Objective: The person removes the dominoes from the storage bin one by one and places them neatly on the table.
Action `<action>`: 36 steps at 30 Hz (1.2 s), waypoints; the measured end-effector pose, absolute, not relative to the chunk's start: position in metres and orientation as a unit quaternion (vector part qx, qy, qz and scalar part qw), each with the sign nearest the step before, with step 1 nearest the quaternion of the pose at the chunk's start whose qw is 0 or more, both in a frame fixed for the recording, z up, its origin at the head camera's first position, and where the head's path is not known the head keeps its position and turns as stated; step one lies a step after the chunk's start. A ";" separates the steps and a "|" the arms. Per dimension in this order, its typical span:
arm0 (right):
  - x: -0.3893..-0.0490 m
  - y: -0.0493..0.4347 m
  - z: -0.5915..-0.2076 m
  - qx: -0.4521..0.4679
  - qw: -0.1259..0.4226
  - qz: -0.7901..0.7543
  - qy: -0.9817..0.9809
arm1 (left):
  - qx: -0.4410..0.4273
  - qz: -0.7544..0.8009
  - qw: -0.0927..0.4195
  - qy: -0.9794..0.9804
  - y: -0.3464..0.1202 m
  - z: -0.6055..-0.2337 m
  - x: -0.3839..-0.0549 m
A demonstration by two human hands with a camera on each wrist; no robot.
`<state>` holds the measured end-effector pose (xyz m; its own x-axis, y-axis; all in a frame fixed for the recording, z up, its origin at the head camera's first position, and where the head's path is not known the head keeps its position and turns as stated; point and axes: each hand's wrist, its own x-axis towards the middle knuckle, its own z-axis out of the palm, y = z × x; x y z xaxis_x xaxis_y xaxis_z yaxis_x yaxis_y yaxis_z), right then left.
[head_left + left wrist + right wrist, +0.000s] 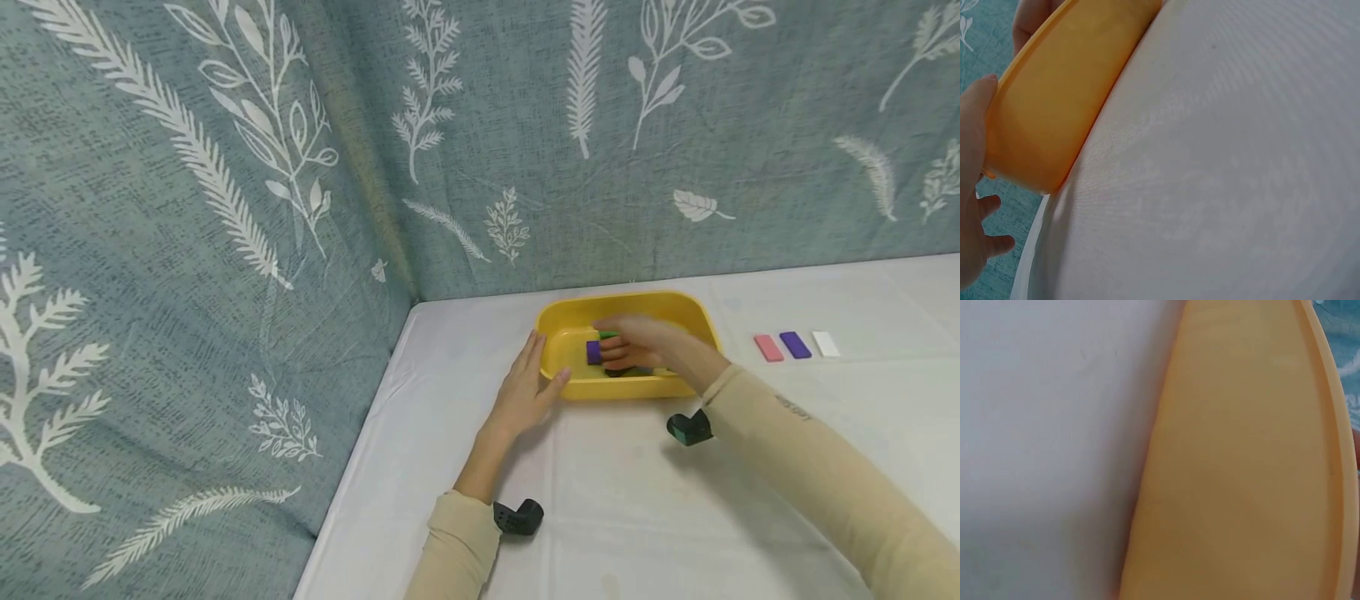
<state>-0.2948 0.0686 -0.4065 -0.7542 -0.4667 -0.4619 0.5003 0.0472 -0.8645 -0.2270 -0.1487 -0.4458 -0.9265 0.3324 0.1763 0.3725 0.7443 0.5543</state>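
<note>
A yellow plastic tub [622,388] sits on the white-covered table near the back curtain. My left hand [523,390] rests against its left front corner, fingers along the outer side and thumb at the front rim. The left wrist view shows the thumb touching the tub's rim [1029,53] and the other fingers spread apart. Inside the tub, my right hand [637,340], slightly blurred, reaches over small pieces with its fingers extended leftward. A purple piece [593,352] and a green piece [609,335] show beside the fingers; darker pieces lie partly hidden under them.
Right of the tub, a pink block [768,348], a purple block [795,345] and a white block [826,344] lie in a row. A leaf-patterned curtain [525,133] hangs behind and left of the table. Black wrist devices [519,517] are on both arms.
</note>
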 end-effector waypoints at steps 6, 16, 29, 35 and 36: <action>-0.294 0.058 -0.411 -0.004 0.345 -0.694 0.632 | -0.186 -0.300 0.032 -0.935 -0.148 -0.446 -0.227; -0.291 0.035 -0.413 -0.009 0.346 -0.708 0.616 | -0.183 -0.305 0.032 -0.934 -0.149 -0.446 -0.226; -0.291 0.019 -0.419 -0.011 0.352 -0.719 0.600 | -0.194 -0.308 0.046 -0.930 -0.149 -0.447 -0.228; -0.292 0.015 -0.419 -0.011 0.350 -0.716 0.604 | -0.191 -0.303 0.045 -0.933 -0.149 -0.447 -0.227; -0.292 0.015 -0.419 -0.015 0.350 -0.714 0.606 | -0.191 -0.303 0.046 -0.933 -0.149 -0.446 -0.227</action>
